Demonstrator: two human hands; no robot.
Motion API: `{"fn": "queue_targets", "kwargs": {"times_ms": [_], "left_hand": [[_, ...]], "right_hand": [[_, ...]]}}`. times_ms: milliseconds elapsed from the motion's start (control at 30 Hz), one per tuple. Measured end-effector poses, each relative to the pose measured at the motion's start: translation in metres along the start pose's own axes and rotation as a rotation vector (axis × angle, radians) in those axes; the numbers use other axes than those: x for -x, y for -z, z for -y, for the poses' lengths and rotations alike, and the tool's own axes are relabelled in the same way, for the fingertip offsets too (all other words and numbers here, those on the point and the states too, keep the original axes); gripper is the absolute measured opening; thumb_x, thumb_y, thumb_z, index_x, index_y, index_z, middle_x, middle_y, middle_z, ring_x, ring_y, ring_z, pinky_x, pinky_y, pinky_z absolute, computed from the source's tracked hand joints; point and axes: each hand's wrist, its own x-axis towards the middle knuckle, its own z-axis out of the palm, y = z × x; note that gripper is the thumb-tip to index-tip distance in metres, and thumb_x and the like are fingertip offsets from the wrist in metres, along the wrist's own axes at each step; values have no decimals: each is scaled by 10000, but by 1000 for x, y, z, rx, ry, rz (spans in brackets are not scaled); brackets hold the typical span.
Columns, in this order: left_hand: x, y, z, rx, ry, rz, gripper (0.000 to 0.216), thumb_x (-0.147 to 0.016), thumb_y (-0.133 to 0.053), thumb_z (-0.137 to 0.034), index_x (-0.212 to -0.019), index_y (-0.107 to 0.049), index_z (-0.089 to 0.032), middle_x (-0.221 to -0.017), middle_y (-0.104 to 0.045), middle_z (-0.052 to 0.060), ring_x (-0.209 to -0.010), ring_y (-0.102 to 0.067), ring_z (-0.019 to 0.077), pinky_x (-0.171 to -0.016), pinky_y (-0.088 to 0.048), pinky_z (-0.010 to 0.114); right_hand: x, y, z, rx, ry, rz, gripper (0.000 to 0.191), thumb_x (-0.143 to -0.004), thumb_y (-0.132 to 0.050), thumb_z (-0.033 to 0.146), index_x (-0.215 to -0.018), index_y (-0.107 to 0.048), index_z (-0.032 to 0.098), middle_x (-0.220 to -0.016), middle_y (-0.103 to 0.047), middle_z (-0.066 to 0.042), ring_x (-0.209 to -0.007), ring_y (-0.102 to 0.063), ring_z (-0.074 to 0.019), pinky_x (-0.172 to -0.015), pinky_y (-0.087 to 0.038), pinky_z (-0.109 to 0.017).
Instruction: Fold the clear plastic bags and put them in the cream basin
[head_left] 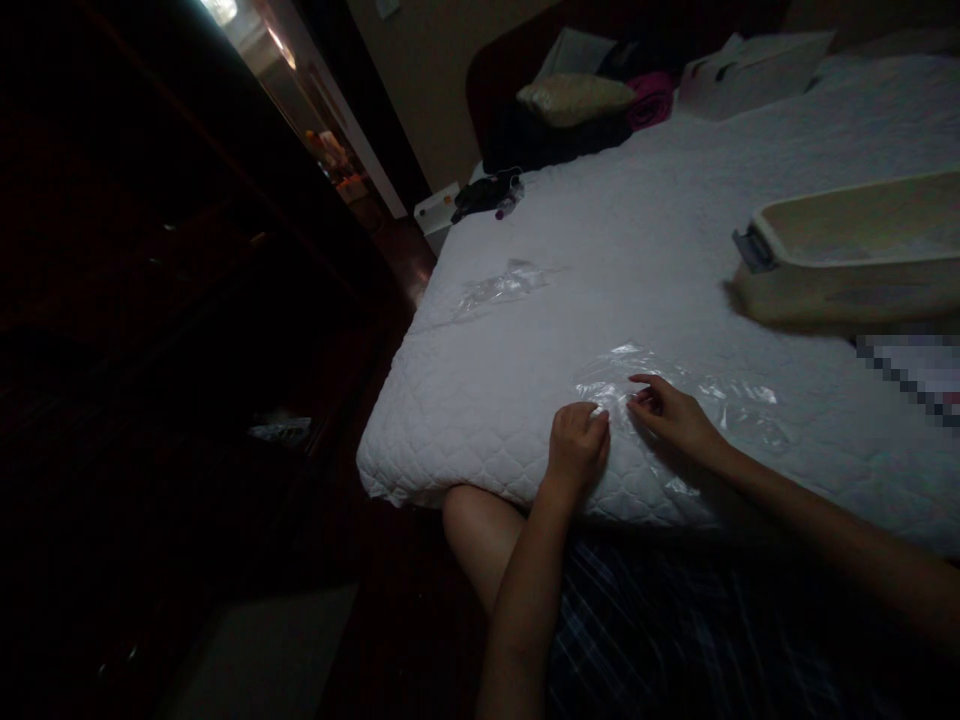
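A clear, crinkled plastic bag (739,400) lies spread near the front edge of the white quilted bed (637,230). My left hand (579,440) is closed at the bag's left side, its curled fingers and thumb pinching the thin film. Just to the right, my right hand (671,415) hovers over the bag with index finger and thumb apart. Its other fingers are curled and partly in shadow. Between the two hands is a small gap where shiny film shows.
Another clear plastic bag (502,287) lies farther left on the bed. A beige bin (855,285) with a grey latch is at right, near a partly blurred-out flat item (919,365). Farther back are a white box (757,75), a pillow (574,98) and a magenta roll (651,98).
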Motion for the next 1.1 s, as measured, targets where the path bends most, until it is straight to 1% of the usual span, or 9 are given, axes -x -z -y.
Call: {"fn": "queue_targets", "kwargs": {"times_ms": [167,300,367,433,533,600,700,933,1100], "left_hand": [[-1,2,-6,-42,-77,95,144,-912,-511,-238,-932,-627,-156,-998,-664,89,-968,-602,194,-926,-469,376],[-1,1,-7,-60,-95,160,176,-923,-493,-268,-925,-628,-155,-982,-664,73,-994,-599,194,-992,-428,384],[-1,1,-7,-69,-96,173,183,-924,-487,-271,-914,-626,-153,-996,-659,73,-1015,-593,195,-1008,-416,382],[-1,1,-7,-75,-98,183,186,-925,-481,-271,-928,-623,-152,-1008,-654,77,-1030,-588,193,-1018,-408,380],[-1,1,-8,-80,-96,184,205,-924,-481,-270,-1028,-613,-153,-1014,-651,79,-1036,-588,194,-1028,-403,394],[0,1,-8,-75,-84,182,223,-922,-486,-278,-1069,-603,-157,-1027,-652,83,-1046,-590,203,-1035,-399,415],[1,1,-7,-47,-55,190,207,-919,-494,-286,-1043,-607,-165,-1066,-652,95,-1099,-580,220,-1057,-382,455],[-1,3,0,94,45,171,207,-847,-574,-268,-1029,-606,-175,-1199,-615,121,-1149,-562,235,-1008,-448,458],[-1,4,2,113,23,148,200,-846,-551,-210,-1036,-604,-176,-1200,-617,119,-1204,-532,249,-994,-455,474]], "right_hand": [[1,-1,-8,167,46,5,427,-808,-508,316,-1210,-541,175,-830,-650,-58,-703,-625,-202,-691,-507,-354],[2,1,-11,353,192,-71,355,-835,-484,311,-1142,-587,167,-1014,-606,-123,-880,-613,-246,-777,-499,-389],[2,3,-10,414,246,-83,313,-852,-471,315,-1088,-610,163,-1037,-583,-135,-922,-599,-256,-797,-494,-393],[0,5,-8,445,300,-46,280,-868,-458,308,-1036,-628,164,-998,-589,-126,-924,-590,-254,-818,-486,-394],[-4,7,-7,483,360,69,263,-884,-437,288,-968,-654,165,-940,-612,-115,-893,-589,-241,-819,-478,-386],[-6,7,-7,522,353,138,282,-892,-422,285,-942,-667,156,-909,-624,-119,-859,-596,-237,-794,-479,-380],[-6,8,-9,534,315,180,295,-891,-420,286,-935,-682,158,-875,-644,-115,-822,-611,-226,-767,-480,-363],[-5,9,-10,396,212,187,273,-848,-460,309,-908,-701,195,-864,-704,-92,-797,-648,-222,-730,-497,-349],[-10,18,-11,248,161,147,299,-817,-494,384,-921,-698,192,-850,-704,-92,-740,-647,-225,-684,-512,-365]]}}
